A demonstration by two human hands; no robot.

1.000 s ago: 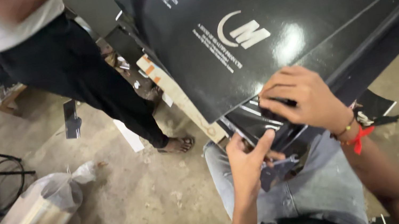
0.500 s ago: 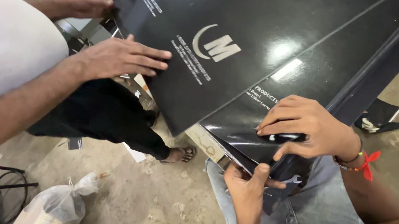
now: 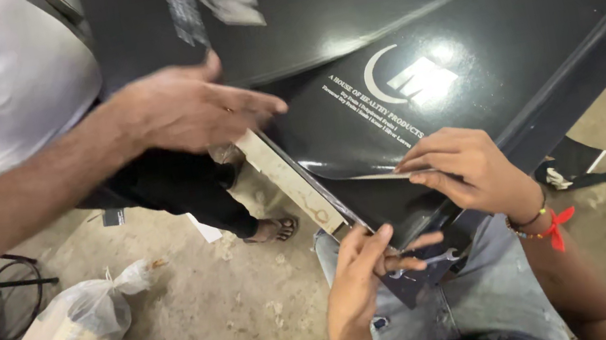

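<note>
Early stage, I'd judge — only one corner of the top black sheet [image 3: 423,105] is lifted; the rest lies flat on the stack's near edge. Right hand [image 3: 471,166] pinches that corner. Left hand [image 3: 365,270] is closed on a small metal tool [image 3: 429,259]. Count: three glossy sheets visible, one co-worker's hand [image 3: 186,107] above them.

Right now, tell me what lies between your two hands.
In the head view, the black glossy sheet's lower corner and a dark offcut lie between left hand and right hand, over the jeans.
</note>
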